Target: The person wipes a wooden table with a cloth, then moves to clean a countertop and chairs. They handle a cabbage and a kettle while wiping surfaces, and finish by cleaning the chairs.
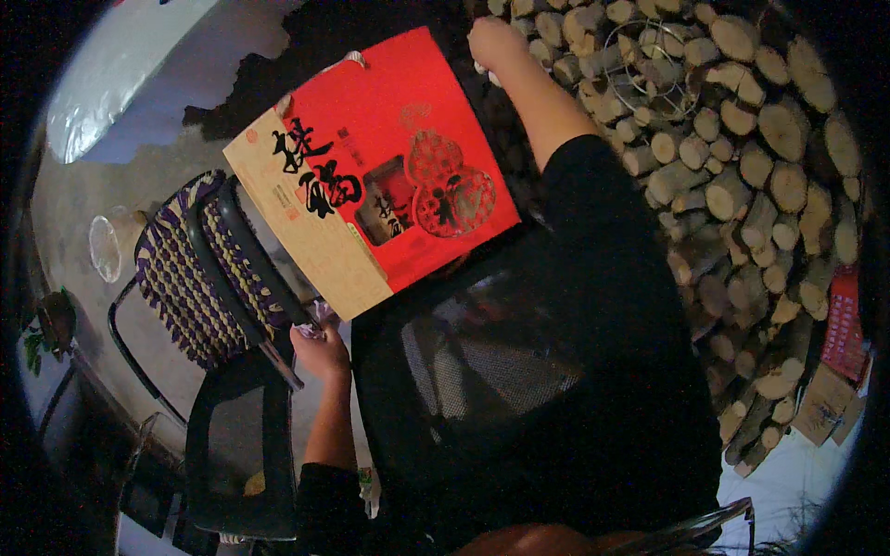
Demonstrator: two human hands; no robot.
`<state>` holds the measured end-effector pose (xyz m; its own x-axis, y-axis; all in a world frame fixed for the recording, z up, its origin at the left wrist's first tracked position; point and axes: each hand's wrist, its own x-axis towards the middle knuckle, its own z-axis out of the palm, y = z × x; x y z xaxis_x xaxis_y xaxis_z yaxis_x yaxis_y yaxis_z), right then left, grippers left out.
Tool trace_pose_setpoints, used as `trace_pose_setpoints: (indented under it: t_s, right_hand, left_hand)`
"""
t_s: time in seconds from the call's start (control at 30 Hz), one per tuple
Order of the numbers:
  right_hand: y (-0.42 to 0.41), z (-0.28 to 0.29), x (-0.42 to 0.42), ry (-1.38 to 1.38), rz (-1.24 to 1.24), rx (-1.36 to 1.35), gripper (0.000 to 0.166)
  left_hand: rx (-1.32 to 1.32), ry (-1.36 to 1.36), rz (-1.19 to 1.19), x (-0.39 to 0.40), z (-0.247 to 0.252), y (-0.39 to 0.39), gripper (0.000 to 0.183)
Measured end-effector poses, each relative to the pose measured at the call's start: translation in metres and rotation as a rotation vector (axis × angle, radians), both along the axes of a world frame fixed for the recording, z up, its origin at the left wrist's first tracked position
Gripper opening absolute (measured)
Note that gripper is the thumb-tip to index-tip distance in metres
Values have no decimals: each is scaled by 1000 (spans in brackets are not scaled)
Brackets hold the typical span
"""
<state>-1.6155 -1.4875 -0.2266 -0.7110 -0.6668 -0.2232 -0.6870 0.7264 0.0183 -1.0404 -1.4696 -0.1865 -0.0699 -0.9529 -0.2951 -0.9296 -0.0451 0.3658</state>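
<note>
My left hand [322, 349], left of centre, is closed on a crumpled pale cloth or tissue [311, 329], beside the end of a black chair armrest [236, 278]. At the top, my right hand [498, 46] is curled around something white, of which only a little shows below the fingers. Between the hands lies a large red and tan gift box [445, 90] with black lettering, a window, a gourd-shaped pattern and pale cord handles. Its lower edge is near a black mesh chair part [487, 368]. What supports the box is hidden.
Stacked cut logs [723, 187] fill the right side, with a round wire rack [650, 69] against them. At left are a purple and cream woven cushion [201, 278], a translucent tub [108, 247], another mesh chair [236, 452] and a potted plant [55, 323].
</note>
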Motion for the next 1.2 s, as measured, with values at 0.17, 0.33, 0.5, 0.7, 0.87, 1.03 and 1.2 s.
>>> trace_pose_setpoints:
  t_s: [0.17,0.33,0.5,0.7,0.87,1.03,1.2]
  right_hand:
    - [48,32,38,-93,-58,-408,43]
    - [146,39,82,-225,-175,-387,52]
    - [231,46,126,-275,-254,-349,58]
    - [277,75,159,-487,-398,-48,66]
    - [365,71,165,-531,-360,47,52]
    - [412,151,167,-907,-213,-152,42]
    - [395,283,223,-493,-612,-459,47]
  left_hand:
    - [-33,83,31,30,-30,6,50]
    - [-36,86,-21,9,-4,3,49]
    - [121,102,33,-1,7,2,54]
    - [-81,-39,-51,18,-8,5,54]
    - [117,124,7,7,2,0,50]
    - [107,96,-19,11,4,-3,45]
    - [127,103,-42,18,0,-7,46]
